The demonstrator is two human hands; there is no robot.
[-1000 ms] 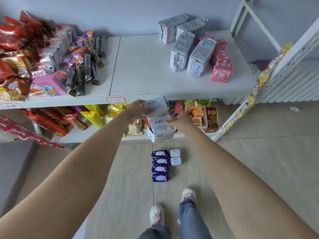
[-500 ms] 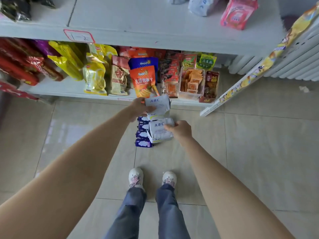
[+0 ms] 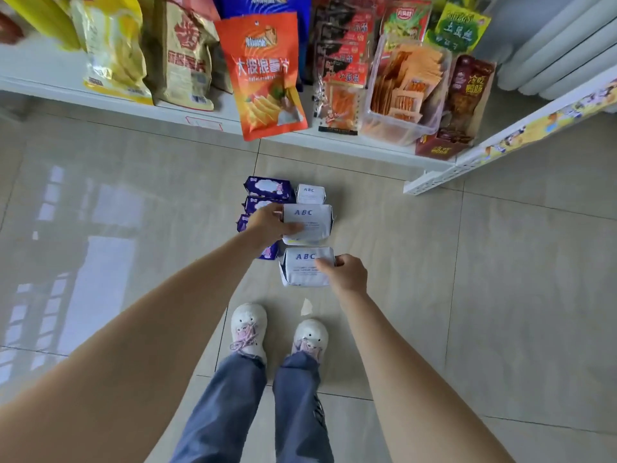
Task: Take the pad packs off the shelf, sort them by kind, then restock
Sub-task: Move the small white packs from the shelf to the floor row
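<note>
Shoes (image 3: pixel 248 329) and jeans fill the bottom centre of the frame, and just above them both hands have come down from shelf height to just over the floor (image 3: pixel 500 295) within the last second. The right hand (image 3: pixel 347 274) pinches a white ABC pack (image 3: pixel 305 267) by its right end, thumb on top. The left hand (image 3: pixel 268 223) grips a second ABC pack (image 3: pixel 309 223) by its left edge, fingers curled over the face. Whether either pack already touches the tiles I cannot tell.

That drop means sorting is under way: both packs are going into the white column beside the purple packs (image 3: pixel 267 188), which lie in a row to the left, partly hidden by the left hand. One small white pack (image 3: pixel 310 194) already lies at the far end of that column (the same brand, by its lettering).

Further up, the lower shelf (image 3: pixel 50 78) holds snacks, among them an orange chip bag (image 3: pixel 267 75) leaning over the edge. A clear tub (image 3: pixel 400 95) at upper right holds orange sachets, and a brown box (image 3: pixel 444 145) beside it carries dark packets.
</note>
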